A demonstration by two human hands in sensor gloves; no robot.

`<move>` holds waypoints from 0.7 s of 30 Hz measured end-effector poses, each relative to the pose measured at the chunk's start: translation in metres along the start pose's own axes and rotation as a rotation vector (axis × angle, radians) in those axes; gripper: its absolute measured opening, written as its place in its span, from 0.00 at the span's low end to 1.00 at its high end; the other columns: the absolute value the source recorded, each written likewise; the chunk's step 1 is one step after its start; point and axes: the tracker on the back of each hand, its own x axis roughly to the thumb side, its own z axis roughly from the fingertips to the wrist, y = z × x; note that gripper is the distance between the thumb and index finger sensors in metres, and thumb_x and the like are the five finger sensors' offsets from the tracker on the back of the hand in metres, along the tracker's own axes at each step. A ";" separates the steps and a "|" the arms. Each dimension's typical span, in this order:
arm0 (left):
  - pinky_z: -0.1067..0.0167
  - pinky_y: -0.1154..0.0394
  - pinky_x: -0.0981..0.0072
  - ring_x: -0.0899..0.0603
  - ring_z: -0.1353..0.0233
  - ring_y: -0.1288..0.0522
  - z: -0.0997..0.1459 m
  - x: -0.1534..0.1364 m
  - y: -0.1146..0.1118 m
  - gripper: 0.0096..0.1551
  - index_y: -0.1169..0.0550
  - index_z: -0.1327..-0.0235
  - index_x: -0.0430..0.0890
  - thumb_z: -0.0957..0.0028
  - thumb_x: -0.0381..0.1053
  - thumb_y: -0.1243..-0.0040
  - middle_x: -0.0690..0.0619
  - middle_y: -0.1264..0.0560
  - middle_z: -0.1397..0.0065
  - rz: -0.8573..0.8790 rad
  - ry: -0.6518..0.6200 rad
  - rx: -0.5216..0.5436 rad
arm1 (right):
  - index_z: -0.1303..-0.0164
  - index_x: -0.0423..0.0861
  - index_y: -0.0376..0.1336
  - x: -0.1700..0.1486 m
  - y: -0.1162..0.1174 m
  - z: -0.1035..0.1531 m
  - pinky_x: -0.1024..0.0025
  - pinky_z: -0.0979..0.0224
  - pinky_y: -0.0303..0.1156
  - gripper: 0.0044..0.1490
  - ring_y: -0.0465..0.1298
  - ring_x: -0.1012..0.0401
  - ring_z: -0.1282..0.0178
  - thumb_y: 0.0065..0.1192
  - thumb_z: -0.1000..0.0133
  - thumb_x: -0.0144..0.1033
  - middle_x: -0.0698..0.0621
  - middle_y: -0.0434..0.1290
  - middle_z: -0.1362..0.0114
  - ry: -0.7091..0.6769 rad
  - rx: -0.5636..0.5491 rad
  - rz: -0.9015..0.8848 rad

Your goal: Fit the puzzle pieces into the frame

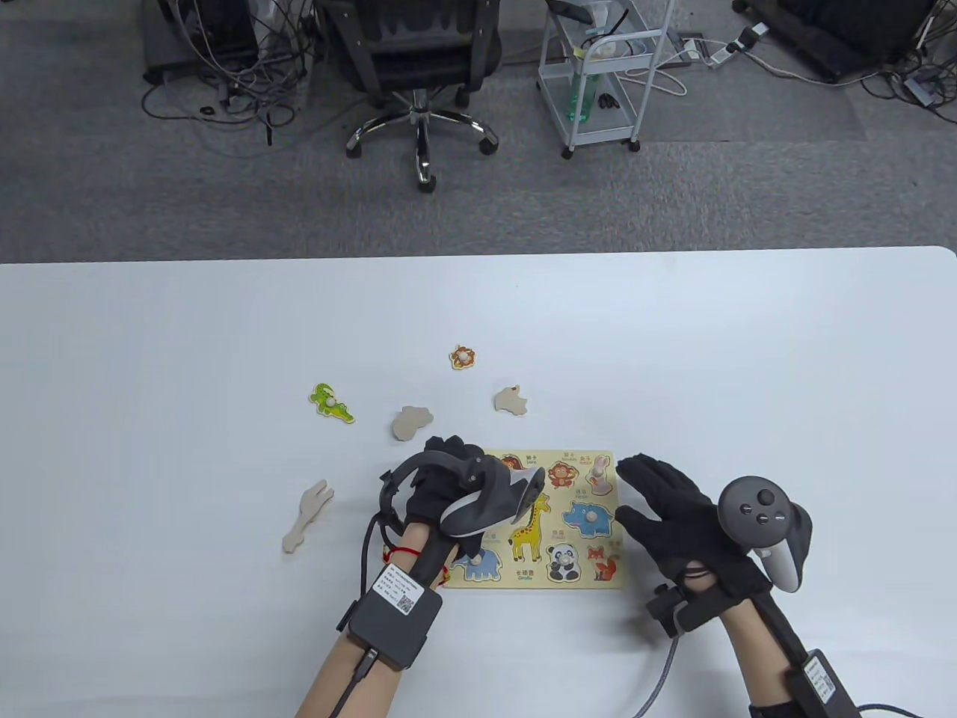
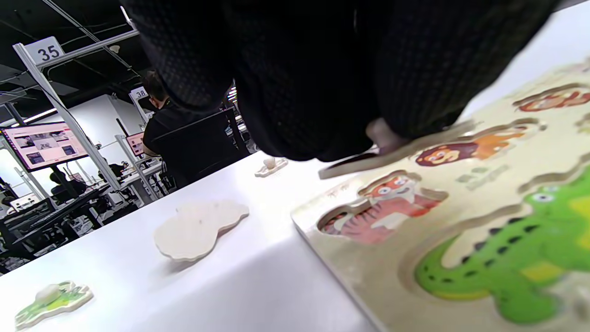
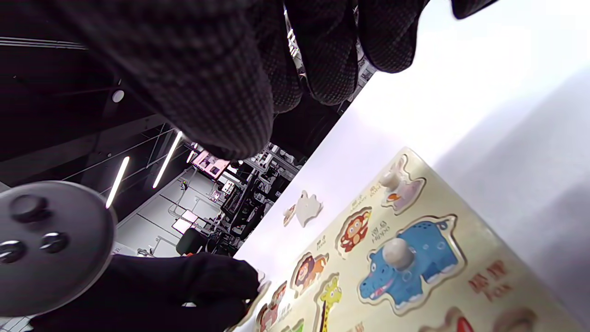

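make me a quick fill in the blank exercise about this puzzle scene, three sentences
1. The wooden puzzle frame lies between the person's two ____.
2. The loose green crocodile piece lies on the white ____.
3. The blue hippo piece with a pale knob sits in the frame, nearest the gloved ____ hand.

Missing words: hands; table; right

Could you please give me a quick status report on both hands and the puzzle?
Left hand pinching a piece by its knob over the frame. Right hand open at frame's edge. Five pieces loose on table; nothing blocking.
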 end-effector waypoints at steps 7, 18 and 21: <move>0.33 0.21 0.52 0.51 0.44 0.11 -0.013 0.003 -0.011 0.21 0.13 0.48 0.64 0.57 0.57 0.25 0.62 0.11 0.39 -0.035 0.025 -0.053 | 0.29 0.45 0.67 0.003 0.002 0.001 0.28 0.24 0.55 0.39 0.63 0.35 0.21 0.79 0.51 0.43 0.37 0.67 0.20 -0.010 -0.003 0.023; 0.32 0.22 0.52 0.51 0.43 0.12 -0.014 0.003 -0.013 0.22 0.14 0.48 0.65 0.58 0.57 0.25 0.63 0.12 0.38 -0.030 0.019 -0.067 | 0.29 0.45 0.67 0.006 0.005 0.002 0.28 0.25 0.55 0.38 0.65 0.34 0.22 0.78 0.50 0.42 0.37 0.67 0.20 -0.041 -0.006 0.046; 0.32 0.23 0.52 0.52 0.42 0.12 -0.013 0.002 -0.013 0.23 0.14 0.48 0.66 0.59 0.58 0.24 0.63 0.12 0.38 -0.028 0.018 -0.076 | 0.29 0.45 0.67 0.005 0.005 0.002 0.28 0.25 0.55 0.38 0.65 0.34 0.22 0.77 0.50 0.42 0.36 0.67 0.20 -0.037 -0.009 0.045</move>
